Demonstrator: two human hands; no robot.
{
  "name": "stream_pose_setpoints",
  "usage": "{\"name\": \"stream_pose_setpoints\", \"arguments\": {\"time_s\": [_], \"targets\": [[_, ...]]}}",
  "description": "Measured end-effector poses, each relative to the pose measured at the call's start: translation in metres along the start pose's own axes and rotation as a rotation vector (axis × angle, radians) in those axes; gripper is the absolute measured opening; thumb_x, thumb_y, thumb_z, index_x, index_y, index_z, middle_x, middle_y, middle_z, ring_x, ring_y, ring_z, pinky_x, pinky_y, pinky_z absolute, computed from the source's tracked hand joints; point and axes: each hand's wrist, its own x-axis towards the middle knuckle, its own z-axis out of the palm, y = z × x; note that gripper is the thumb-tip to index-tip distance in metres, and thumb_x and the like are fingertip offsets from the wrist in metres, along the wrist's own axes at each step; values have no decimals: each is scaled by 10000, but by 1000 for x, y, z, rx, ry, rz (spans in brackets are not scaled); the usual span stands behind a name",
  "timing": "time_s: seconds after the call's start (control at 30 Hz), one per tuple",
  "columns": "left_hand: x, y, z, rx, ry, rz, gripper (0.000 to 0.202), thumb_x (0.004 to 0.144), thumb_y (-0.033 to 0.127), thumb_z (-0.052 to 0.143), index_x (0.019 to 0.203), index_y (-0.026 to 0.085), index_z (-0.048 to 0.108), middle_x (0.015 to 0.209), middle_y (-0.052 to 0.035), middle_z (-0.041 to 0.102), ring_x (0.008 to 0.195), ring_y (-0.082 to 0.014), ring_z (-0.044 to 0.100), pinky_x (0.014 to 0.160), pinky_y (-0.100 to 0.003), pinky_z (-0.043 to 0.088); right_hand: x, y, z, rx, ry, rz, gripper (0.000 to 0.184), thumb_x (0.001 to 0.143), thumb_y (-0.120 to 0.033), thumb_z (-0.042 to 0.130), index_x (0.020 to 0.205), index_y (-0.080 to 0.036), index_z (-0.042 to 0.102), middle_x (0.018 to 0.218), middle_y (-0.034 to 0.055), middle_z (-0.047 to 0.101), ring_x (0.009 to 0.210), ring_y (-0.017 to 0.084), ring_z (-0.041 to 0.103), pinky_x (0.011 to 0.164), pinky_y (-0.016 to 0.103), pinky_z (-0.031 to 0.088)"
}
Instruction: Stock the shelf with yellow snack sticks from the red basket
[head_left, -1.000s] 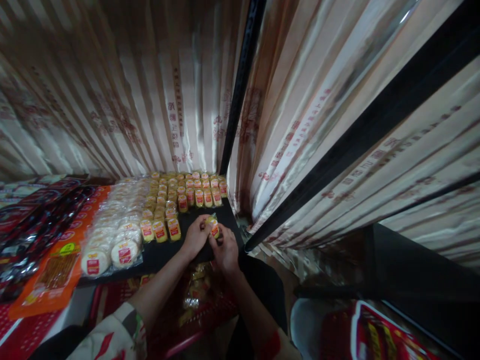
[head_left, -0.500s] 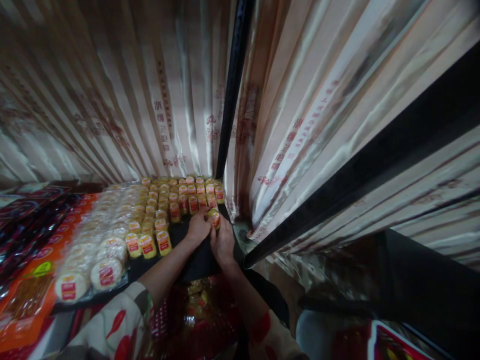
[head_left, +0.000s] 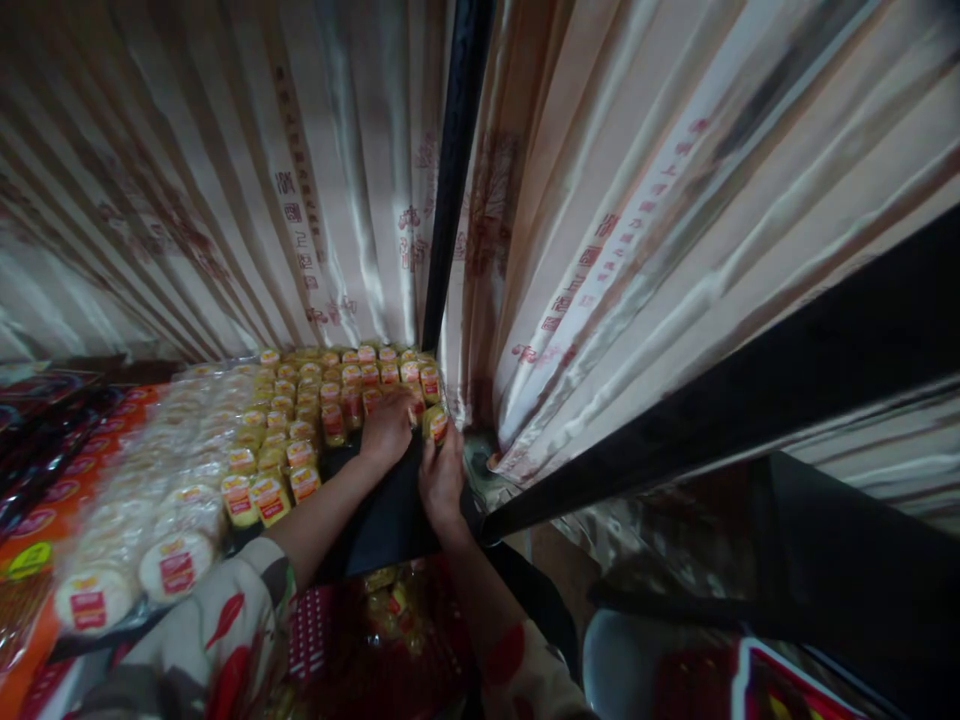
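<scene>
Rows of small yellow packets with red labels (head_left: 315, 395) fill the far part of a black shelf (head_left: 390, 520). My right hand (head_left: 441, 478) holds one yellow packet (head_left: 436, 424) upright at the right end of the rows, close to the curtain. My left hand (head_left: 387, 428) rests with bent fingers on the packets just left of it; whether it grips one is unclear. Both forearms reach in from below, in patterned sleeves.
Round white wrapped cakes (head_left: 172, 565) lie left of the yellow packets, orange packs (head_left: 30, 560) further left. A black post (head_left: 450, 170) and shiny striped curtains close off the back and right. A red basket (head_left: 375, 640) with more packets sits below the shelf.
Both hands have moved away from me, carrying the yellow packet from the bare front of the shelf up to the right end of the packet rows. The camera has leaned forward.
</scene>
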Motion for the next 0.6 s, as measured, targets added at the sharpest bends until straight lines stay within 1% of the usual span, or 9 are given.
{"name": "stream_pose_setpoints", "arguments": {"time_s": [0.07, 0.13, 0.2, 0.27, 0.4, 0.5, 0.6], "targets": [[1, -2, 1, 99, -63, 143, 414, 779, 38, 403, 1090, 181, 634, 1249, -69, 598, 1286, -217, 398, 1098, -391, 283, 2, 0, 2, -5, -1, 26, 456, 914, -274, 315, 1334, -116, 392, 1309, 194, 468, 1234, 268, 438, 1000, 437, 377], [2, -5, 4, 155, -115, 235, 462, 778, 46, 413, 1181, 183, 592, 1328, -67, 542, 1365, -215, 284, 1129, -412, 224, 4, 1, 4, -19, -18, 44, 470, 914, -286, 303, 1340, -102, 382, 1320, 207, 457, 1234, 278, 438, 989, 444, 386], [5, -7, 7, 193, -146, 273, 499, 785, 54, 406, 1251, 170, 541, 1387, -81, 483, 1400, -214, 211, 1142, -433, 180, 6, 3, 6, -35, -40, 48, 485, 913, -289, 303, 1353, -92, 359, 1333, 212, 449, 1241, 280, 434, 984, 444, 390], [10, -10, 9, 232, -168, 277, 522, 789, 56, 399, 1289, 160, 505, 1410, -95, 453, 1410, -216, 185, 1145, -445, 157, 7, 5, 7, -47, -46, 36, 489, 911, -285, 312, 1361, -96, 343, 1334, 200, 456, 1242, 269, 438, 984, 433, 393], [17, -16, 7, 253, -201, 298, 544, 781, 55, 417, 1308, 175, 481, 1401, -95, 463, 1406, -213, 198, 1140, -445, 163, 10, 7, 7, -49, -12, -5, 429, 902, -271, 339, 1297, -113, 402, 1244, 176, 531, 1175, 250, 496, 963, 414, 407], [19, -21, 5, 242, -198, 310, 488, 808, 80, 416, 1272, 192, 515, 1365, -94, 499, 1371, -221, 278, 1125, -442, 202, 12, 8, 8, -38, 8, -46, 367, 901, -255, 343, 1232, -124, 436, 1175, 169, 555, 1121, 243, 523, 941, 408, 418], [18, -23, 3, 275, -175, 345, 430, 835, 114, 396, 1234, 169, 549, 1300, -108, 545, 1315, -230, 355, 1117, -417, 226, 14, 8, 10, -20, 9, -87, 307, 898, -225, 340, 1173, -143, 451, 1131, 153, 554, 1093, 226, 523, 928, 387, 425]]}}
